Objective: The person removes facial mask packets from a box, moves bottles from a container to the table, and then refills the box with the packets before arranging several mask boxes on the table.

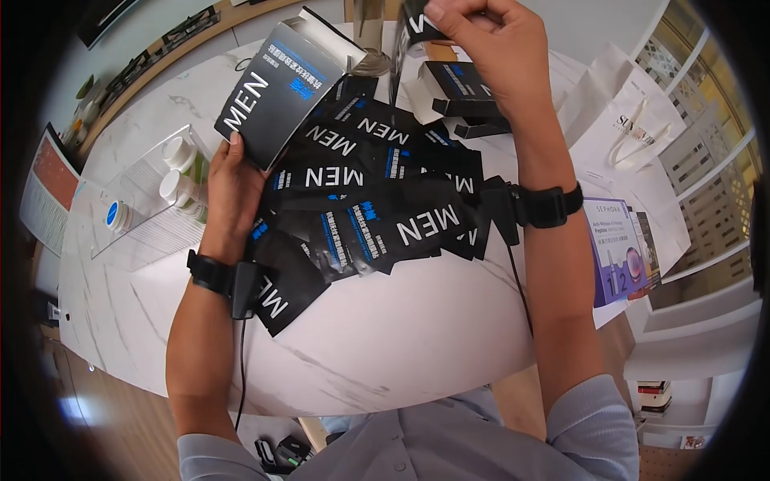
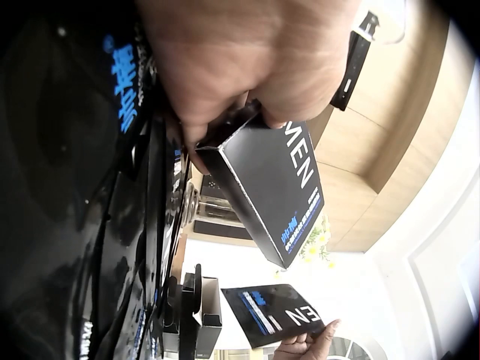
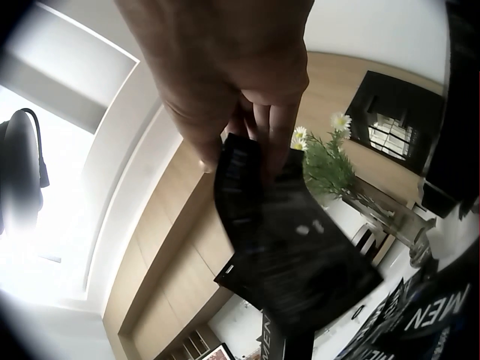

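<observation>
My left hand point(image 1: 237, 180) grips the lower end of a black carton point(image 1: 277, 100) printed MEN, held tilted over the left part of the table. The carton's far end stands open with its pale inside showing. Raised at the far right, my right hand point(image 1: 504, 52) pinches a flat black sachet point(image 2: 274, 311) by its edge. In the right wrist view this sachet point(image 3: 300, 247) hangs from the fingertips, slightly bent. Between my arms a heap of similar black MEN sachets point(image 1: 337, 178) covers the middle of the table, overlapping one another.
Beyond the heap lie opened black cartons point(image 1: 461, 86) and a glass vase point(image 1: 369, 36). A clear acrylic tray point(image 1: 132, 204) with white-capped bottles point(image 1: 178, 186) stands left. On the right are a white paper bag point(image 1: 630, 116) and a purple Sephora box point(image 1: 613, 252).
</observation>
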Demonstrator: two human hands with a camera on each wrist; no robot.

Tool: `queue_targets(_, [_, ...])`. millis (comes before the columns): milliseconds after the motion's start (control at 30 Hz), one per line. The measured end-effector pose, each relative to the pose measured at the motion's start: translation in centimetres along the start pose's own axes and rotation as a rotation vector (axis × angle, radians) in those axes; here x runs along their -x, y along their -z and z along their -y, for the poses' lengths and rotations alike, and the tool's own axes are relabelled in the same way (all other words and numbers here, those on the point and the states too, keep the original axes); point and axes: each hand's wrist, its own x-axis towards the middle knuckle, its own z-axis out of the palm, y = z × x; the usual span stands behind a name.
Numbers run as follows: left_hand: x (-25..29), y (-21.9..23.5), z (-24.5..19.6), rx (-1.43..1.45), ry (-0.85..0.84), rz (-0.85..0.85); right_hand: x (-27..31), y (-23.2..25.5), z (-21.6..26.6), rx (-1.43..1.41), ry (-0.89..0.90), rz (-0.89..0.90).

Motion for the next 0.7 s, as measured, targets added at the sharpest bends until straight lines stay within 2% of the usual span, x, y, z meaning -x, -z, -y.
queue_targets(67, [0.1, 0.1, 0.0, 0.001, 0.0, -0.005, -0.3, -0.8, -1.5, -0.303, 0.125, -0.011])
queue_targets(167, [0.1, 0.0, 0.0, 0.008, -0.002, -0.014, -0.3, -0.2, -1.3, -0.341, 0.101, 0.002])
queue_targets(200, [0.0, 0.0, 0.0, 0.005, -0.001, -0.014, -0.3, -0.3, -0.7, -0.371, 0.169, -0.004])
queue_targets(300, [0.1, -0.1, 0.0, 0.007, -0.003, -0.016, 0.2, -0.8, -0.5, -0.441, 0.22, -0.04])
queue_targets(400, [0.1, -0.2, 0.0, -0.008, -0.004, -0.017, 1.2, -0.4, -1.0, -0.571, 0.074, 0.057])
queue_targets(500, [0.1, -0.1, 0.0, -0.006, -0.008, -0.006, -0.5, 0.3, -3.1, -0.609, -0.058, 0.076])
queue_targets(533, [0.1, -0.1, 0.0, -0.001, -0.009, 0.0, -0.7, 0.8, -3.6, -0.564, -0.079, -0.02])
queue_targets(633, [0.1, -0.3, 0.0, -0.001, -0.01, -0.005, -0.7, 0.7, -2.4, -0.589, -0.006, -0.179])
queue_targets(700, [0.2, -0.4, 0.0, -0.008, -0.007, -0.004, -0.7, 0.9, -2.9, -0.612, -0.01, -0.123])
